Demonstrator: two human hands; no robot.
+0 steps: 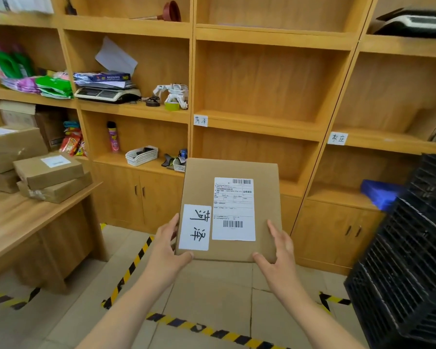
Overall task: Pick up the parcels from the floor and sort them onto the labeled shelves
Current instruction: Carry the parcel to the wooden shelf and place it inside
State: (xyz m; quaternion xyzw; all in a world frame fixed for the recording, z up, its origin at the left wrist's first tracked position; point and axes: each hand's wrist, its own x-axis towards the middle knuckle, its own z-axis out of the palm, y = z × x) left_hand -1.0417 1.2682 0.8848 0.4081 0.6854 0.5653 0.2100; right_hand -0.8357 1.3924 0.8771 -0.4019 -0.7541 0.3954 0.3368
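Observation:
I hold a flat brown cardboard parcel (264,187) out in front of me, above the floor. It carries a white shipping label with barcodes and a white tag with two handwritten characters. My left hand (165,248) grips its near left corner and my right hand (278,250) grips its near right corner. Ahead stand wooden shelves; one shelf edge has a white label (201,120) with the same two characters, another shelf edge to the right has a different label (337,138). The shelf bay (259,119) beside the matching label holds nothing.
A wooden table (23,222) at left carries several stacked brown parcels (49,170). Black plastic crates (410,248) are stacked at right. Left shelf bays hold a scale, bags, a spray can and baskets. Yellow-black tape (126,270) marks the tiled floor.

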